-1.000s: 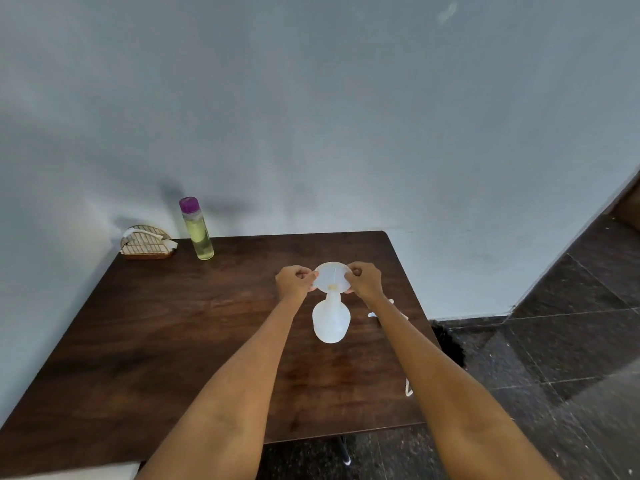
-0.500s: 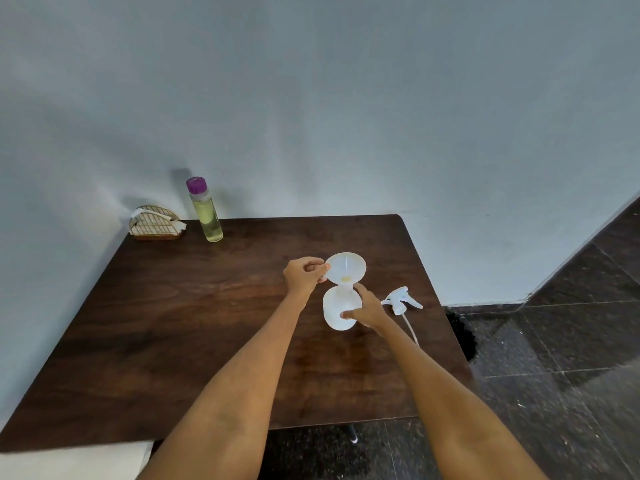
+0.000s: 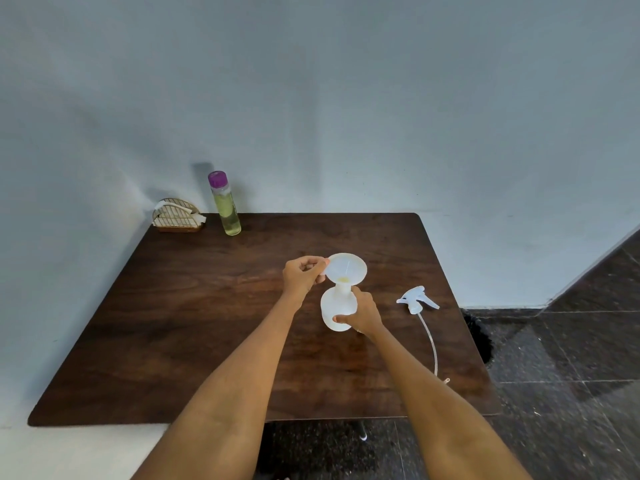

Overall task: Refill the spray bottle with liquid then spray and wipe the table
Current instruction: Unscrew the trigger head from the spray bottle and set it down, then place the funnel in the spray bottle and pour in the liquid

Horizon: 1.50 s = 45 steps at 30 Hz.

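A white spray bottle (image 3: 335, 308) without its head stands upright near the middle of the dark wooden table (image 3: 194, 327). A white funnel (image 3: 346, 268) sits in its neck. My left hand (image 3: 303, 277) pinches the funnel's left rim. My right hand (image 3: 362, 311) grips the bottle's body from the right. The white spray head (image 3: 417, 299) with its long tube lies on the table to the right of the bottle. A clear bottle of yellowish liquid (image 3: 225, 204) with a purple cap stands at the table's back edge, left of centre.
A wicker napkin holder (image 3: 178, 216) with white tissue sits in the table's back left corner. A pale wall runs behind and to the left of the table. Dark tiled floor (image 3: 561, 358) lies to the right.
My right hand has left the funnel's rim and dropped to the bottle's body. My left hand stays on the funnel. The view has shifted, so the spray head now shows fully.
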{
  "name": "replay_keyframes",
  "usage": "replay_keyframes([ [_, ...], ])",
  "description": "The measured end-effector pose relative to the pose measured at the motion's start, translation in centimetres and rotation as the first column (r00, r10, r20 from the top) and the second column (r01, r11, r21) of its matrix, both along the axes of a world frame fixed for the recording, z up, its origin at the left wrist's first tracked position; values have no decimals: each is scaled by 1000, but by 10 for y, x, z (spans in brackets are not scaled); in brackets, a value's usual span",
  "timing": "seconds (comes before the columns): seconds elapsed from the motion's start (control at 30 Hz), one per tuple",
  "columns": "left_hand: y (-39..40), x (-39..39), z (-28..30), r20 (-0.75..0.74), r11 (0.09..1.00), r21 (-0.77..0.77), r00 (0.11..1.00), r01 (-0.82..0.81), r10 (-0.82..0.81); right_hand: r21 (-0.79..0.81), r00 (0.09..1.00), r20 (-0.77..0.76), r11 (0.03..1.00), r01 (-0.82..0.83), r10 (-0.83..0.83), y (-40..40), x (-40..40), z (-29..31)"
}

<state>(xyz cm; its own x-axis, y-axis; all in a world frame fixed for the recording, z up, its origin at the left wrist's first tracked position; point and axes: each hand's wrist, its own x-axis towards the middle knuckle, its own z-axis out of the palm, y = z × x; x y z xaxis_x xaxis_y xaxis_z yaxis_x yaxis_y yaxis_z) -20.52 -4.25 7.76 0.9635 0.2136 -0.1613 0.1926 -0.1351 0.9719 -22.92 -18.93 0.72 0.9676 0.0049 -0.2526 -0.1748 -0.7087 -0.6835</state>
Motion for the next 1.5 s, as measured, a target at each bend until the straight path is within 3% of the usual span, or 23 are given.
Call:
replay_keyframes([
  [0.3,-5,-10,-8,-43,994,-103,998,-46,42,49,1000,-19,999,22,-21,-5,-9,-1],
  [0.43,-2,-20,-12,-89,978,-146,986,-152,140,-4,988,-42,989,148,-148,-6,-31,1],
  [0.6,20,-57,-52,-134,989,73,981,-130,138,-80,952,13,949,305,-305,25,-74,-9],
  [0.8,71,-85,-76,-203,968,231,968,-97,146,-42,983,72,984,174,-170,92,-67,-1],
  [0.93,111,-81,-69,-191,954,265,962,-143,197,-30,999,49,999,13,-11,133,-46,8],
  [1.1,164,-56,-57,-163,929,317,954,-191,251,7,994,90,998,-65,65,180,1,24],
  [1.5,280,99,-77,-213,914,390,955,-110,206,139,987,158,990,-33,11,289,208,45],
])
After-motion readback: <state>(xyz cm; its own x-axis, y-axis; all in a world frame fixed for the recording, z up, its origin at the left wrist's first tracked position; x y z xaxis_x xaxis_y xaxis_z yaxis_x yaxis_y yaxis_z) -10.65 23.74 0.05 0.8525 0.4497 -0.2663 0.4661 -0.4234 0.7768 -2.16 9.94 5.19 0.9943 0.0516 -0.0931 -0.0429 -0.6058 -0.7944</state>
